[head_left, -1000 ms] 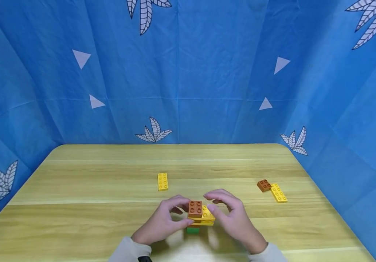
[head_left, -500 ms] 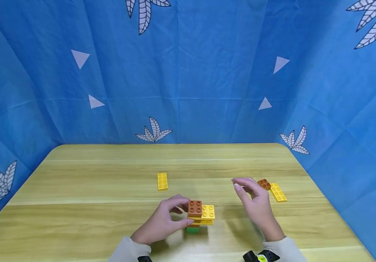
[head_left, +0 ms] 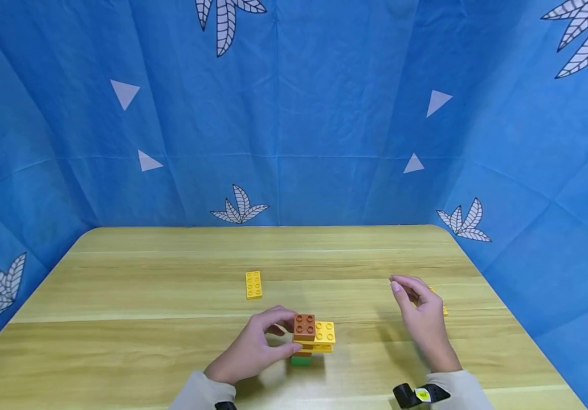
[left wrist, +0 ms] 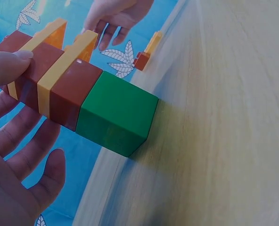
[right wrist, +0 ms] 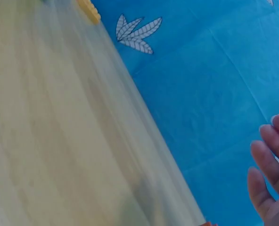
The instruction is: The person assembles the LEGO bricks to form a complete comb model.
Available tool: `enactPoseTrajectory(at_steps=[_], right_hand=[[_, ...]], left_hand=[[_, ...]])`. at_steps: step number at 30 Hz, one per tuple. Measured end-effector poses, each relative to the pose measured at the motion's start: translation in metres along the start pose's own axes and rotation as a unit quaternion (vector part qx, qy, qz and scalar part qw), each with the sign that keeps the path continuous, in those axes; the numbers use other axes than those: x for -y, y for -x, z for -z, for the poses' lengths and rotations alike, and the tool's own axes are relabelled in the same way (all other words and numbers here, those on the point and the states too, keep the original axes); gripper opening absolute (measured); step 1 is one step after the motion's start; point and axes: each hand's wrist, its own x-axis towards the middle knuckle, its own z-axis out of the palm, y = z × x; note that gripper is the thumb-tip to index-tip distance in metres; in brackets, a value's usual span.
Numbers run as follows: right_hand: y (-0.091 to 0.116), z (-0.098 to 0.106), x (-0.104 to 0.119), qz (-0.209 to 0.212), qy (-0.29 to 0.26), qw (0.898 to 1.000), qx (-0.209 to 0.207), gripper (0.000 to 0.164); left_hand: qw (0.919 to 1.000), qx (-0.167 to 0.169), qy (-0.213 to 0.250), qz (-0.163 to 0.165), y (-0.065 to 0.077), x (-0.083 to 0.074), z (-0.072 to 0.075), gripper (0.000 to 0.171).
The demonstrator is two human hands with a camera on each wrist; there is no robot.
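Observation:
My left hand (head_left: 257,348) grips a stack of building bricks between thumb and fingers. At its base is a green brick (left wrist: 116,110); brown bricks (head_left: 305,326) and two yellow plates (head_left: 326,331) alternate above, a brown one on top. Both plates jut out to the right. Off to the right, my right hand (head_left: 421,316) hovers above the table with bent, relaxed fingers and holds nothing. It hides a loose brown brick in the head view and covers most of a yellow brick (head_left: 445,311). The left wrist view shows that brown brick (left wrist: 141,61) touching the yellow one.
Another yellow brick (head_left: 253,285) lies alone on the wooden table (head_left: 145,330), beyond the left hand. A blue patterned cloth (head_left: 325,114) hangs behind the table and along its sides.
My right hand has left the stack and moved right, over to the loose brown and yellow bricks. My left hand and the stack have stayed in place.

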Motion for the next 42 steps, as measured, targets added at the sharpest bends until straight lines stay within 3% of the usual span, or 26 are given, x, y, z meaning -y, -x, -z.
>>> enactPoseTrajectory(at_steps=[7, 14, 23, 31, 35, 42], right_hand=[[0.0, 0.008, -0.009, -0.041, 0.082, 0.996, -0.022, 0.016], [0.0, 0.02, -0.02, -0.081, 0.1, 0.991, -0.039, 0.018], [0.003, 0.031, -0.027, -0.073, 0.175, 0.981, -0.046, 0.02], [0.004, 0.044, -0.033, -0.07, 0.257, 0.963, -0.048, 0.022], [0.005, 0.048, -0.036, -0.06, 0.275, 0.958, -0.047, 0.025], [0.007, 0.051, -0.038, -0.089, 0.312, 0.946, -0.021, 0.028]], left_hand=[[1.0, 0.0, -0.004, -0.005, 0.001, 0.002, 0.0, 0.035], [0.9999, 0.002, -0.008, -0.009, 0.001, 0.003, 0.0, 0.037], [0.9999, 0.001, -0.008, -0.007, 0.001, 0.003, -0.001, 0.037], [1.0, 0.002, -0.006, 0.004, 0.002, 0.003, 0.0, 0.038], [1.0, 0.003, -0.003, 0.002, 0.002, 0.001, 0.0, 0.037], [1.0, 0.002, 0.004, 0.007, 0.004, -0.002, 0.001, 0.037]])
